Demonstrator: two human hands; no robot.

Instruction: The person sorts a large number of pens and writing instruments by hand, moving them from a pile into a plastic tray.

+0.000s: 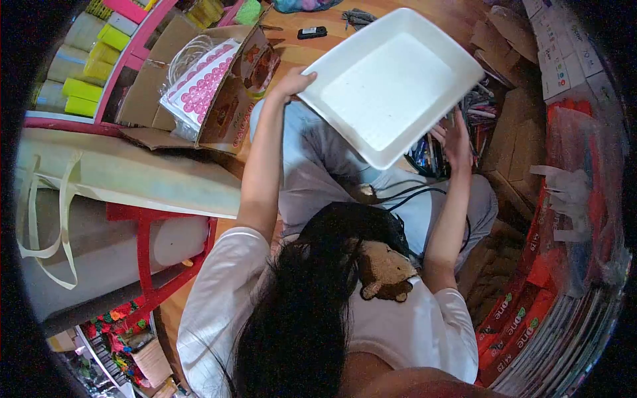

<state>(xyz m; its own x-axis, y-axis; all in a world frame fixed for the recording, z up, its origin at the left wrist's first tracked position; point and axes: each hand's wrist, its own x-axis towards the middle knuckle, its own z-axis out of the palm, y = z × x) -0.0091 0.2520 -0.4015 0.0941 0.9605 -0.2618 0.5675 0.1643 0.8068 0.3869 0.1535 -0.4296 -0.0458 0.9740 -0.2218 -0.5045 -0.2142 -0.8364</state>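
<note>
A white rectangular tray (388,86) is held tilted above my lap, its hollow side facing me and bare inside. My left hand (292,83) grips the rim at its left corner, thumb over the edge. Below the tray's right side is my right hand (456,142), fingers apart, close to a heap of pens and pencils (479,109) in a cardboard box. Whether its fingertips touch the tray or the pens cannot be made out. Part of the heap is hidden behind the tray.
An open carton (232,126) holds pink-patterned paper at the left. Large bags (99,245) stand nearer me. Red paper packs (524,318) and a cardboard box flap (511,146) line the right. A small black object (312,32) lies on the wooden floor.
</note>
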